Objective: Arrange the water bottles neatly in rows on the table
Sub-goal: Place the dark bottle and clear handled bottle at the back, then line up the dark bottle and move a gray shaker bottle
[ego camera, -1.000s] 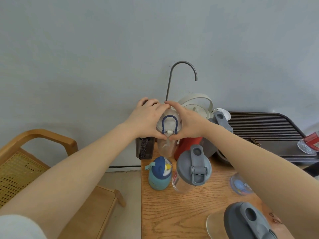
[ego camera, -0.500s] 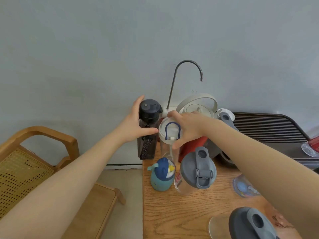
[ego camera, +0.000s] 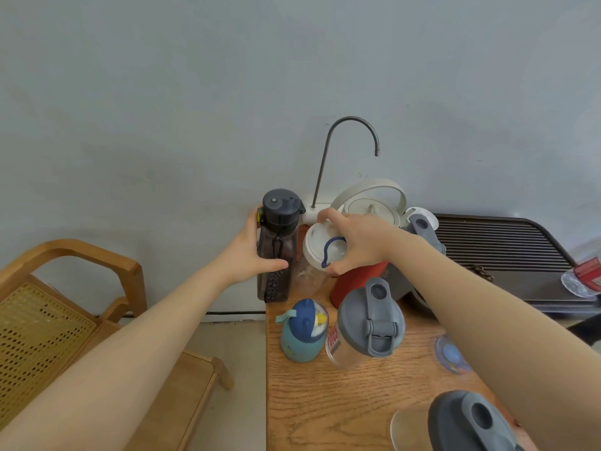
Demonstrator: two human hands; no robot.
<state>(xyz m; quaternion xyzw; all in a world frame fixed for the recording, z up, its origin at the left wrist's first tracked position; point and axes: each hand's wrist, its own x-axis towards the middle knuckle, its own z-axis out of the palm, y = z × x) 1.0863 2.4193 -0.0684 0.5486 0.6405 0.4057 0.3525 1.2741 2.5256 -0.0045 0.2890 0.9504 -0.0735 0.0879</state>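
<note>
Wooden table (ego camera: 325, 411) with visible grain at lower centre; behind it a plain grey wall (ego camera: 195, 92); at the table's far edge a white dispenser base with a thin curved metal spout (ego camera: 351, 120) arching to the right; just beside it a cream kettle (ego camera: 370, 206) with a looped handle, lid on; to the right a dark ribbed tray (ego camera: 500, 245), slats running sideways; at its far right edge a clear dish (ego camera: 575, 284) holding something red, partly cut off; on the left a wooden armchair (ego camera: 78, 252) with a woven cane seat, standing apart from the table; pale floor (ego camera: 240, 353) between the two.
</note>
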